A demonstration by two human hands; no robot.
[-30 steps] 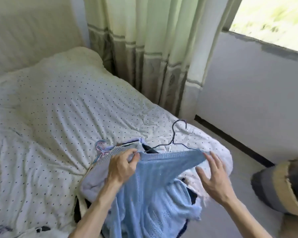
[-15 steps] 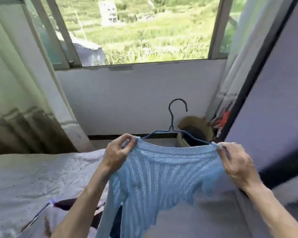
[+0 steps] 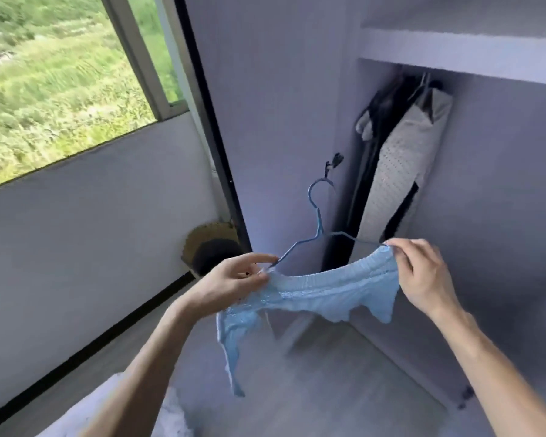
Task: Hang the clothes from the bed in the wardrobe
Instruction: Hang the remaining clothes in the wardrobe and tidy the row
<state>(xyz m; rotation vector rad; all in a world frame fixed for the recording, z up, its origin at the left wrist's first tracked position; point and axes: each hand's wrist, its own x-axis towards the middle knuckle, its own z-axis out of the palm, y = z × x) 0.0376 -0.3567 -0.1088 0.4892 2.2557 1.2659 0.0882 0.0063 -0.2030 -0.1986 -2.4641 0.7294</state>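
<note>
A light blue knitted top [image 3: 325, 290] hangs on a thin blue wire hanger [image 3: 317, 228], held up in front of the open wardrobe [image 3: 492, 216]. My left hand [image 3: 234, 279] pinches the top's left shoulder together with the hanger's left arm. My right hand [image 3: 423, 272] pinches the right shoulder at the hanger's right end. The hanger's hook points up, below the wardrobe's hanging space. Inside the wardrobe a white knitted garment [image 3: 397, 171] and dark clothes [image 3: 379, 121] hang at the left side.
The wardrobe's open door [image 3: 265, 121] stands left of the hanger. A woven basket [image 3: 208, 247] sits on the floor by the wall under the window [image 3: 60, 74]. A wardrobe shelf [image 3: 454, 55] runs above the hanging clothes. A corner of the bed [image 3: 114, 411] shows at bottom left.
The view has swung right from the bed past the window to the wardrobe. Both hands have carried the blue top on its hanger along, lifted clear of the bed.
</note>
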